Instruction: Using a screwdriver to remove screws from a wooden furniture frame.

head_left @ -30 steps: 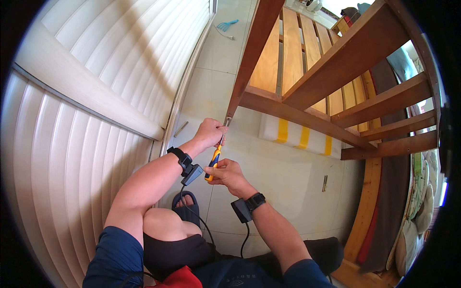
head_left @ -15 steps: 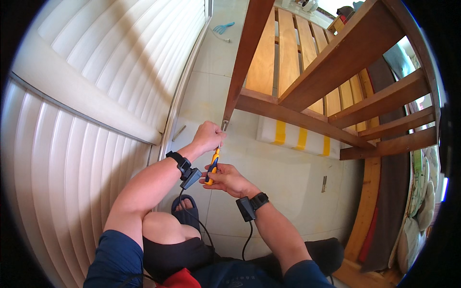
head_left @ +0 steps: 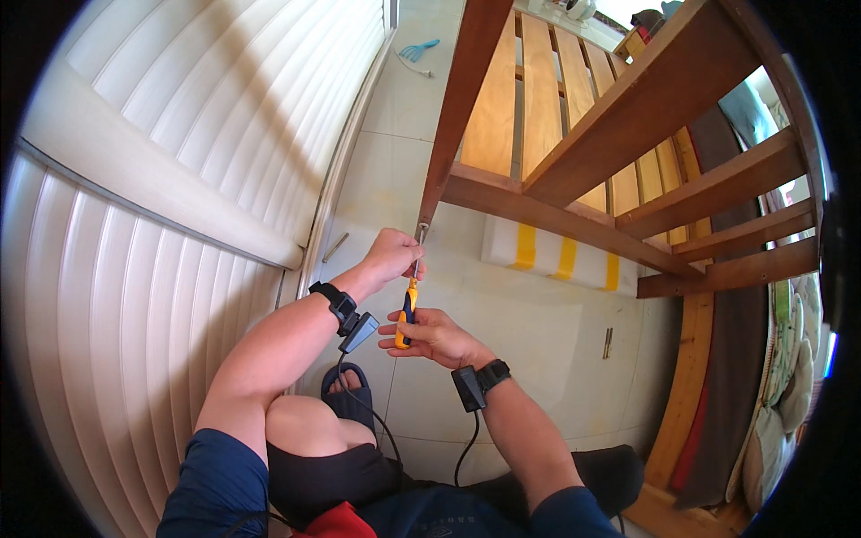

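A screwdriver (head_left: pixel 408 307) with a yellow and dark blue handle points away from me, its metal shaft toward the end of a brown wooden post (head_left: pixel 439 161). My left hand (head_left: pixel 391 256) is closed in a pinch around the shaft, close to the post's end. A small metal piece (head_left: pixel 422 231) shows there; whether the tip sits in it I cannot tell. Lower down, my right hand (head_left: pixel 441 337) holds the handle between thumb and fingers, with some fingers stretched out past it.
The post belongs to a slatted wooden frame (head_left: pixel 574 220). Beneath it lies a white block with yellow tape (head_left: pixel 547 255). White shutter doors (head_left: pixel 197 143) stand at left. Metal rods lie on the floor (head_left: pixel 529 377) at left (head_left: pixel 335 247) and right (head_left: pixel 608 343); a blue rake-like tool (head_left: pixel 418 50) lies farther off.
My right hand has moved slightly right with the screwdriver handle, which now stands a little straighter. My left hand has shifted slightly right and keeps its pinch at the shaft.
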### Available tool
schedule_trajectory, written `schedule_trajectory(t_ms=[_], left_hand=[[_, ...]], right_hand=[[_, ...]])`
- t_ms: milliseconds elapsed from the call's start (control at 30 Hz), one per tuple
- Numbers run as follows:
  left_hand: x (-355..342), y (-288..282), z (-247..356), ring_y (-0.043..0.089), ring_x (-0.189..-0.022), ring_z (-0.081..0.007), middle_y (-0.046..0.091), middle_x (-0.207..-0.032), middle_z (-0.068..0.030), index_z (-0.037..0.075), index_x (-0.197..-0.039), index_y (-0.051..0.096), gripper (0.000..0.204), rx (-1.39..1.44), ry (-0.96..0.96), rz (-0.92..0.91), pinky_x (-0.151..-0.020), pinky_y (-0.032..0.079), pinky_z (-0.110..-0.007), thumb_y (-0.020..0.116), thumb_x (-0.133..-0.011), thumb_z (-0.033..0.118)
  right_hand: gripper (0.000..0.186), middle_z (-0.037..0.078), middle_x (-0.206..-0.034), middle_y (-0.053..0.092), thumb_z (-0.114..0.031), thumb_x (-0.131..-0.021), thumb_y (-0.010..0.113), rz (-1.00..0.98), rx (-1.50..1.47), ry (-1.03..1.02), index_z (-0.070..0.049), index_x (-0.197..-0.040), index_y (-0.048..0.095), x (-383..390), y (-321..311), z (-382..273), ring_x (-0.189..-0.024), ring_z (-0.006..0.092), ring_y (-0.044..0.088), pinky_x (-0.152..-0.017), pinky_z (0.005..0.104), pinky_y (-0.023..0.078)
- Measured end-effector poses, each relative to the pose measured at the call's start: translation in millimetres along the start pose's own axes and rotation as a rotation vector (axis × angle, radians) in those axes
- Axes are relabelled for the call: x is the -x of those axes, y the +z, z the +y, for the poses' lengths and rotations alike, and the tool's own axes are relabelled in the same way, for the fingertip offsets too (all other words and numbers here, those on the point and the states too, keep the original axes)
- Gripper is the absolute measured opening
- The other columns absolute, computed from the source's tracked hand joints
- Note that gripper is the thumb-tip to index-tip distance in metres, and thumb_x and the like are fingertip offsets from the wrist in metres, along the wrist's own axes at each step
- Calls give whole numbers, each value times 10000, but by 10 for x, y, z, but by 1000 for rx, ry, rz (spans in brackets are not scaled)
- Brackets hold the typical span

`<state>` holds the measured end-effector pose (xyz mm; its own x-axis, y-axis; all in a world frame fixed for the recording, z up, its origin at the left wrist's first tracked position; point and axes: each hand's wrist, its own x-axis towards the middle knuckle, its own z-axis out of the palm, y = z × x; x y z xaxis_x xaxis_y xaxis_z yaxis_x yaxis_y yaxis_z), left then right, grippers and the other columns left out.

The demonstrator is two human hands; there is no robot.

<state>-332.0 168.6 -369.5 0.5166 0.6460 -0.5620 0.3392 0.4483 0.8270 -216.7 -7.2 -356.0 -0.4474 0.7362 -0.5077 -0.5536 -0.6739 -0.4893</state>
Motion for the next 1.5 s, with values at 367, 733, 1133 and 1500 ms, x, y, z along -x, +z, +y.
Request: schedule_trajectory(t_ms=[367,733,1133,1500], left_hand=[[-27,3,34,764,-727,-219,756,-852,-145,-45,-983,702,173,-37,-31,40,-664,628,-346,692,-1021,123],[22,12,49,771,-739,-248,764,-897,-181,-71,-1020,707,208,81,-60,-20,-679,632,-354,665,-1032,132],[-9,36,78,773,-726,-258,766,-915,-208,-87,-1060,713,206,65,-49,-8,-676,639,-355,675,-1017,111],[-47,-4,-4,782,-751,-265,771,-927,-217,-82,-1051,709,224,118,-29,-36,-683,642,-360,667,-1030,137]], right_hand=[[406,131,-1016,739,-333,-970,816,375,526,20,9,-1084,630,-115,217,11,-929,227,775,-806,351,672],[506,175,-1283,683,-317,-1030,738,280,560,97,13,-1363,549,-146,98,-5,-1095,249,734,-966,386,621],[367,124,-1138,750,-302,-1022,752,234,398,33,-24,-1222,621,-19,94,-80,-1075,252,753,-923,440,642],[535,184,-1277,659,-329,-1016,756,27,80,-18,-1,-1355,503,-111,2,141,-1141,288,730,-907,426,653]])
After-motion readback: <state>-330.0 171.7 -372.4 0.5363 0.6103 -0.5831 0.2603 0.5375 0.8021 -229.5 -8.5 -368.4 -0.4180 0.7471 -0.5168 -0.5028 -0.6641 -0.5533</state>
